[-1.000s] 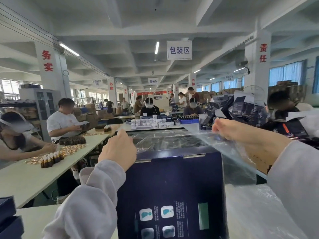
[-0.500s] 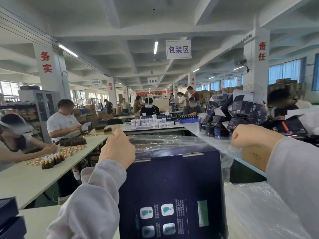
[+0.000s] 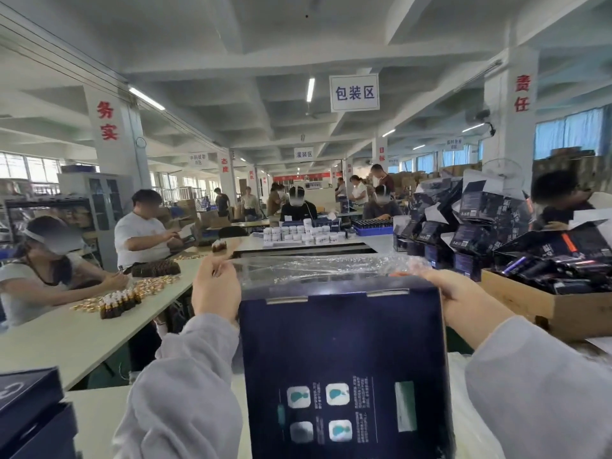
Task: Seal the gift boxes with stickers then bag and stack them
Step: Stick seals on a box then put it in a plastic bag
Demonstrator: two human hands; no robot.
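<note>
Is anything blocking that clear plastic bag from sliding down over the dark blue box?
Nothing visible does. The left hand and right hand pinch the clear bag at the gift box's top corners, with the plastic stretched above its upper edge. Whether the box is already inside the mouth cannot be told.

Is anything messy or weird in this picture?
Yes. On the right, small dark boxes are heaped every which way, flaps open, behind a cardboard carton. Gold caps lie scattered on the left table. The gift box and its crinkly plastic bag look fine.
</note>
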